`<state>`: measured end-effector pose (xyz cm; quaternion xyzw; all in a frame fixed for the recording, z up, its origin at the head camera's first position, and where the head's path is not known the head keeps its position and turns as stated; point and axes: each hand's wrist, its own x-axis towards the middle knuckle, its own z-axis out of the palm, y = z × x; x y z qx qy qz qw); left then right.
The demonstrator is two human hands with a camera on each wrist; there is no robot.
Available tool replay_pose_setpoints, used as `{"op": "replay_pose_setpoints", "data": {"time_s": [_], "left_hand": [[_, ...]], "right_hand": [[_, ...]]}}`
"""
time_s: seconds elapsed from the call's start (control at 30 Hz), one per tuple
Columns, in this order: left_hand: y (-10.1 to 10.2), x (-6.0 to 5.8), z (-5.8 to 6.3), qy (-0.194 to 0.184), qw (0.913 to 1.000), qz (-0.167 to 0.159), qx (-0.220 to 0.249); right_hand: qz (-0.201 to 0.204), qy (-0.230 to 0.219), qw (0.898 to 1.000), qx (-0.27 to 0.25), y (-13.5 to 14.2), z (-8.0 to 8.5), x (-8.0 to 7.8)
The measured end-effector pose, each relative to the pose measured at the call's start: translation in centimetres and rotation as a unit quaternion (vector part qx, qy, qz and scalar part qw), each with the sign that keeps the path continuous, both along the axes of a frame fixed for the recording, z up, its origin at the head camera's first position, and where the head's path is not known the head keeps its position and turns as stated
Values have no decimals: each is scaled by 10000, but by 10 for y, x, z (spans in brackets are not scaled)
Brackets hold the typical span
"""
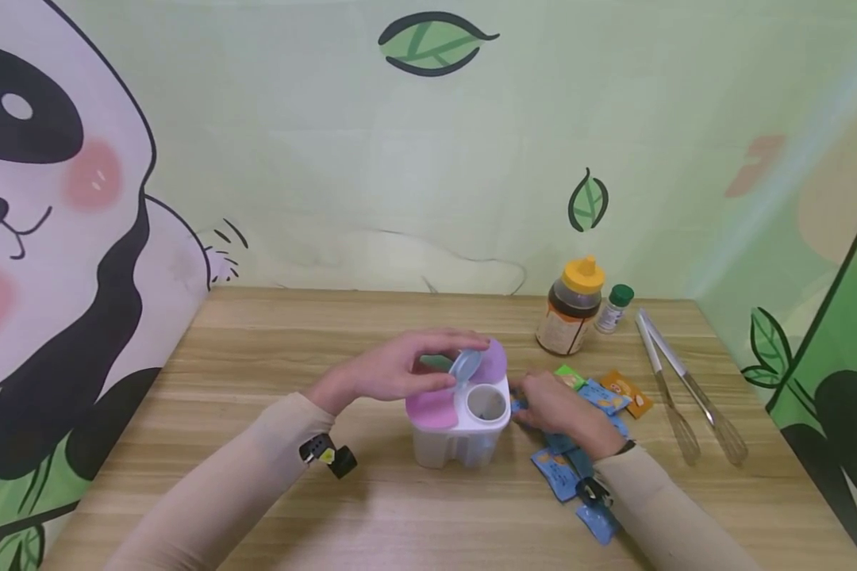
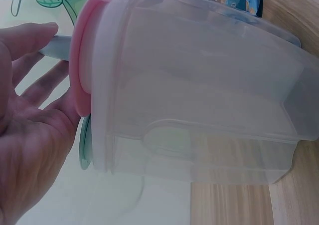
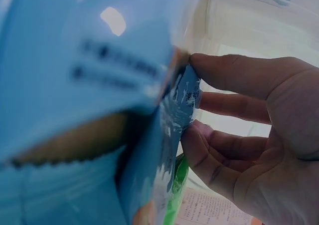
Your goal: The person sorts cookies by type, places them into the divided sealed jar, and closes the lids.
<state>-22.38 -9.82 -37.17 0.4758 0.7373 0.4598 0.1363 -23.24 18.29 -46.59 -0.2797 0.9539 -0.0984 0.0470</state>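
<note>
A translucent multi-compartment seasoning box (image 1: 434, 448) stands on the table with pink, purple and green lids down. Its blue flip lid (image 1: 466, 366) is raised, showing a round opening (image 1: 486, 403) in the white top. My left hand (image 1: 393, 366) reaches over the box and holds the blue lid between thumb and fingers; in the left wrist view the thumb (image 2: 35, 38) lies on the lid's edge. Right of the box, my right hand (image 1: 553, 408) pinches a blue sachet (image 3: 182, 98) between thumb and fingertips, beside the box wall. Other blue sachets (image 1: 557, 474) lie under and around this hand.
An orange sachet (image 1: 627, 393) and a green sachet (image 1: 570, 377) lie among the blue ones. Behind them stand a yellow-capped squeeze bottle (image 1: 570, 309) and a small green-capped jar (image 1: 614, 309). Tongs with whisk-like wire ends (image 1: 689, 385) lie at the right. A printed backdrop (image 1: 314, 159) rises behind the table.
</note>
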Motion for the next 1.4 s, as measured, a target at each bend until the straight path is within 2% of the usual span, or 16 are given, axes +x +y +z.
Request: {"op": "replay_pose_setpoints", "data": {"time_s": [0.3,0.53,0.67,0.93,1.2,1.4], "left_hand": [[0,-1,-1,79,10000,-3,12],[0,-1,-2,104,9999,3,23],[0,-1,-2,71,9999,-20,70],[0,-1,-2,-19,9999,-56,91],[0,-1,-2,8,9999,-68,114],[-1,-1,-2,14,10000,-36,78]], "right_hand": [[-101,-176,9997,-131,-1,2,2],[-377,-315,9972,-564,3,5,6],[-492,-207,9964,-653,5,7,8],[-425,-29,9952,-886,6,8,12],[-466,-273,9886,-1404,11,13,14],[-434,-365,9764,-2083,15,19,17]]}}
